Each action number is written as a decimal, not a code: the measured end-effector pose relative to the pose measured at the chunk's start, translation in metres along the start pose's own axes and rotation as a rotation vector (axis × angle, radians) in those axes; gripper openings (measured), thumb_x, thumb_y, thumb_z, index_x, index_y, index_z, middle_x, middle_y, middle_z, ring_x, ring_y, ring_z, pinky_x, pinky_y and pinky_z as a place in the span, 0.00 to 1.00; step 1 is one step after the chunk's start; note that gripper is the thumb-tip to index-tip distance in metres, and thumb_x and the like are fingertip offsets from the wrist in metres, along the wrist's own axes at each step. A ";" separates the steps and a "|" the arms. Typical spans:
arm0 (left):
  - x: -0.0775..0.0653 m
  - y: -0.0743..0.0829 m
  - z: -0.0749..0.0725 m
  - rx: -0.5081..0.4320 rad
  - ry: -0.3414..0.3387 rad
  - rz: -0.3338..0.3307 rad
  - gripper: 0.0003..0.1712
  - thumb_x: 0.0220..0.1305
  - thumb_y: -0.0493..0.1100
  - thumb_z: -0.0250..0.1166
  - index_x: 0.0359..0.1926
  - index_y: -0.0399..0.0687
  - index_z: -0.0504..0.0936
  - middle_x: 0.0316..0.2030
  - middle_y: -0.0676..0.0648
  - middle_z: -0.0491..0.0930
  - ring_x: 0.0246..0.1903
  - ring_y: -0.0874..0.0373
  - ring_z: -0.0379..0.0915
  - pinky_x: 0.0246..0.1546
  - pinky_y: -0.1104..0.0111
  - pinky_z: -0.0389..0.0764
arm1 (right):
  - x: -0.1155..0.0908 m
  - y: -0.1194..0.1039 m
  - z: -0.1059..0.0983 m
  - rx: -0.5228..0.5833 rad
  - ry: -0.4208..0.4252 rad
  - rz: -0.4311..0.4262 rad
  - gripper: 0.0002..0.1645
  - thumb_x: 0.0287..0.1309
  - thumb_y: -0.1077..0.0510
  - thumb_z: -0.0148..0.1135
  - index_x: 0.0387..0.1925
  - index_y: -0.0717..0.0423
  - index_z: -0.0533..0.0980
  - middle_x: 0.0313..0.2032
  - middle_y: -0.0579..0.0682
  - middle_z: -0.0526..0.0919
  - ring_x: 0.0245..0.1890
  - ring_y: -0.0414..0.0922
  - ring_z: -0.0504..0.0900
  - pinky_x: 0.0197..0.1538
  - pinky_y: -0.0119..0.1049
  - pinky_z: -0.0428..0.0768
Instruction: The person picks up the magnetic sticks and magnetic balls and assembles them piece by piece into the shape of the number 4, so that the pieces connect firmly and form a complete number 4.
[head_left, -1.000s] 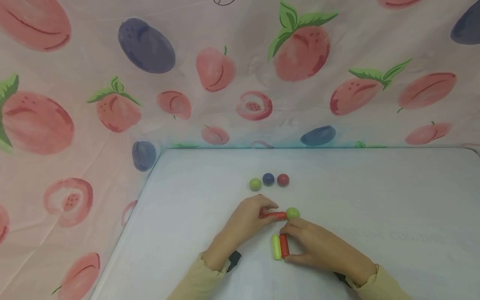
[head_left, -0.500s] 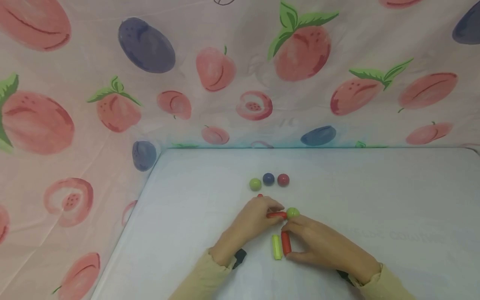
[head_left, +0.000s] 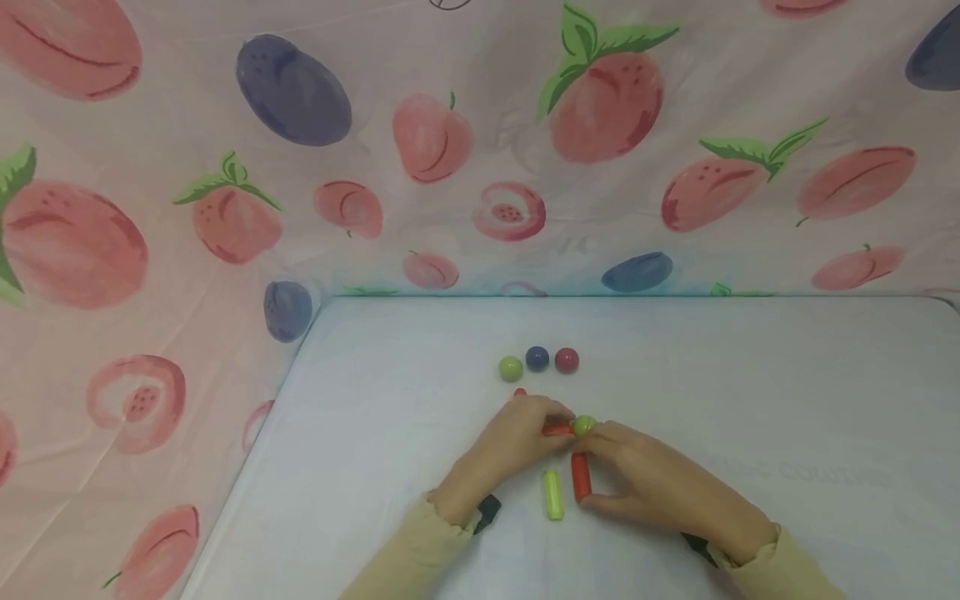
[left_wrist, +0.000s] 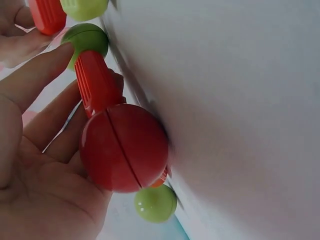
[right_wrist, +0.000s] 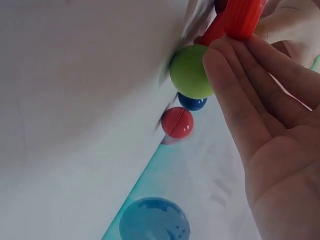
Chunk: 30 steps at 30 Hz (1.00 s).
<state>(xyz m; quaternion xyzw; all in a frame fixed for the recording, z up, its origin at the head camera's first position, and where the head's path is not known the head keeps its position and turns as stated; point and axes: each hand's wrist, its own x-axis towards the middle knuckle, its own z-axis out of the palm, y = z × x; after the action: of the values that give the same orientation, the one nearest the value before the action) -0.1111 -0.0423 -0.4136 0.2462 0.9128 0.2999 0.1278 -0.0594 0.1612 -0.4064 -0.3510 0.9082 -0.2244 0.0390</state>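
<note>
My left hand (head_left: 517,437) pinches a red ridged rod (left_wrist: 97,82) between thumb and fingers. One end of that rod meets a green ball (head_left: 585,427); at its other end a red ball (left_wrist: 124,148) sits by the left palm, hidden from the head view. My right hand (head_left: 656,479) holds a second red rod (head_left: 581,477) lengthwise between thumb and fingertips, just below the green ball. A right fingertip lies against the green ball (right_wrist: 191,71) in the right wrist view. A yellow-green rod (head_left: 553,495) lies alone to the left of the second red rod.
Beyond the hands, a light green ball (head_left: 511,368), a blue ball (head_left: 537,359) and a red ball (head_left: 567,360) stand in a row on the white table (head_left: 750,375). A red tip (head_left: 521,392) pokes out behind the left hand. Fruit-patterned cloth (head_left: 450,167) borders the table.
The second red rod has moved right and slightly away from me with my right hand, parting from the yellow-green rod. My left hand has shifted right, closer to the green ball.
</note>
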 end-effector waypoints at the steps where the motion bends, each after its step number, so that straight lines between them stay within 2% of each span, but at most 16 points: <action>1: 0.001 0.000 0.001 0.003 -0.001 -0.003 0.16 0.62 0.46 0.71 0.50 0.49 0.87 0.41 0.55 0.87 0.37 0.68 0.76 0.44 0.77 0.78 | 0.000 0.000 -0.001 0.004 -0.001 0.002 0.27 0.53 0.46 0.74 0.52 0.51 0.79 0.51 0.41 0.80 0.53 0.39 0.79 0.55 0.42 0.81; 8: 0.002 0.004 0.001 0.018 0.013 0.001 0.15 0.63 0.47 0.70 0.49 0.49 0.88 0.41 0.54 0.87 0.36 0.68 0.75 0.42 0.78 0.77 | 0.001 0.002 -0.009 0.020 -0.006 0.040 0.26 0.51 0.49 0.75 0.52 0.49 0.79 0.46 0.37 0.80 0.47 0.36 0.78 0.53 0.39 0.82; 14: 0.001 0.005 0.002 0.018 0.023 0.010 0.14 0.61 0.46 0.72 0.47 0.49 0.88 0.39 0.55 0.88 0.34 0.68 0.75 0.40 0.78 0.76 | 0.003 0.004 -0.016 0.018 -0.002 0.072 0.25 0.49 0.50 0.77 0.50 0.48 0.80 0.45 0.37 0.80 0.47 0.38 0.79 0.53 0.39 0.82; 21: -0.002 0.004 0.003 0.011 0.020 0.004 0.15 0.58 0.46 0.73 0.47 0.51 0.88 0.39 0.56 0.87 0.33 0.69 0.74 0.39 0.80 0.76 | 0.005 0.012 -0.020 -0.001 0.077 0.031 0.23 0.48 0.52 0.78 0.47 0.47 0.79 0.44 0.38 0.79 0.45 0.39 0.80 0.50 0.39 0.83; 30: -0.005 0.006 0.002 0.018 0.017 0.009 0.15 0.57 0.44 0.75 0.47 0.52 0.88 0.40 0.57 0.87 0.36 0.69 0.76 0.41 0.79 0.77 | 0.012 0.024 -0.023 -0.031 0.167 0.061 0.27 0.44 0.52 0.80 0.47 0.49 0.79 0.43 0.41 0.80 0.46 0.41 0.80 0.50 0.42 0.84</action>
<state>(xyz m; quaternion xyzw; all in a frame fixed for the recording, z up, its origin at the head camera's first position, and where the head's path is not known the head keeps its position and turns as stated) -0.1036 -0.0399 -0.4111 0.2488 0.9154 0.2943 0.1166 -0.0883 0.1773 -0.3952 -0.3038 0.9219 -0.2377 -0.0355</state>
